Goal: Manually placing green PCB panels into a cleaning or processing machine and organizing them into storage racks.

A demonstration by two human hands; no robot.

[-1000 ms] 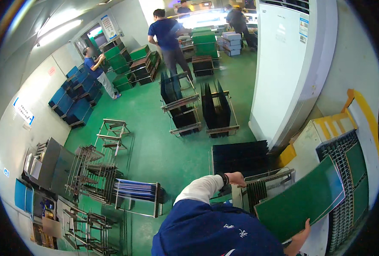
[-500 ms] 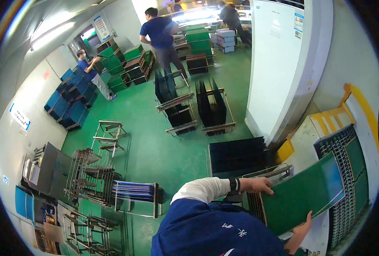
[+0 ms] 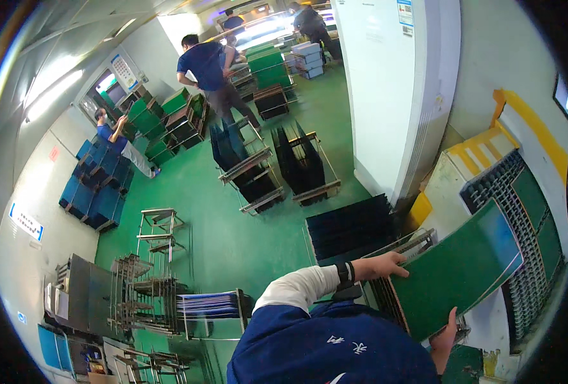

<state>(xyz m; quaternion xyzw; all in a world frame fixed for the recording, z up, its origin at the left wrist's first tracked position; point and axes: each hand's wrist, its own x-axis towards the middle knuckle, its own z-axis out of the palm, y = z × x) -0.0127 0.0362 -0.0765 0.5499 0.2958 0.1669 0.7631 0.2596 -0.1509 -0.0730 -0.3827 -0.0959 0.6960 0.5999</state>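
Observation:
A large green rectangular panel [image 3: 460,272] with a thin pale edge slants across in front of me at the right. My left hand [image 3: 386,264] is closed on its near left corner, thumb against the face. At the lower edge, my right hand [image 3: 447,333] grips the same panel; some of its fingers are hidden behind it. The panel's far end lies over the roller conveyor [image 3: 520,272], where other green panels [image 3: 532,200] rest on the rollers. Beside my left hand stands a slotted rack [image 3: 384,301], partly covered by the panel and my arm.
A rack of dark panels [image 3: 351,230] stands just beyond my left forearm. A white pillar [image 3: 392,96] rises behind it. Two wheeled-looking racks of dark sheets [image 3: 306,163] stand on the green floor. Bare metal racks [image 3: 144,291] are at left; co-workers [image 3: 204,67] stand farther off.
My view has shifted, so the background sits farther left. Both hands keep hold of the green panel, whose far end now reaches a little farther over the conveyor.

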